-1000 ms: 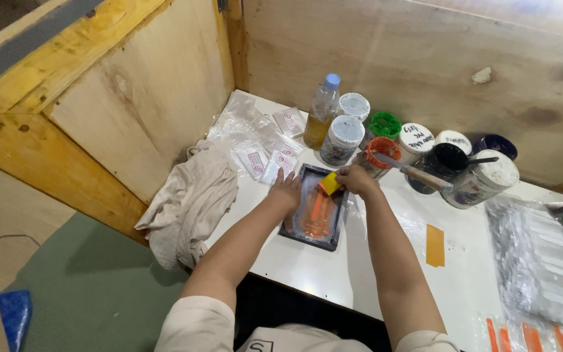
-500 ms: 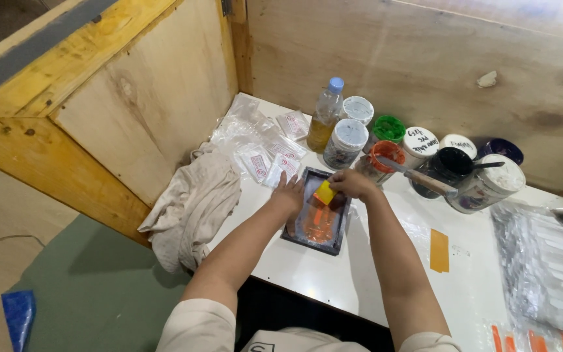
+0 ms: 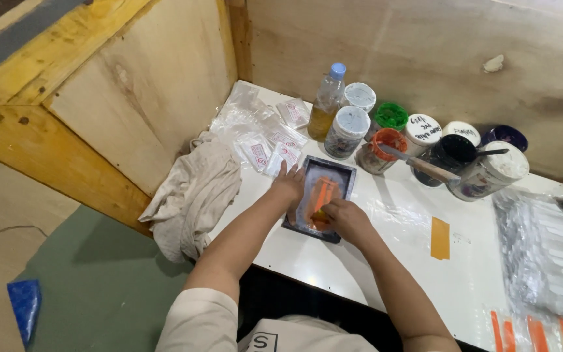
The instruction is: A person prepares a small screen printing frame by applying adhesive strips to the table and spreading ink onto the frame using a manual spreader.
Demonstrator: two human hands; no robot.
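Both hands work at the dark rectangular printing frame [image 3: 319, 199] on the white desk [image 3: 392, 261]. Left hand [image 3: 289, 184] presses flat, released, on the frame's left edge. Right hand [image 3: 346, 220], clenched on a small yellow squeegee [image 3: 319, 214], has drawn back from the frame's far end to its near end.

The yellow piece [image 3: 321, 214] is mostly hidden under the right hand [image 3: 348, 220]; the near corner of the dark frame [image 3: 320, 199] is covered too. The orange strips [image 3: 529, 332] are cut off at the bottom edge
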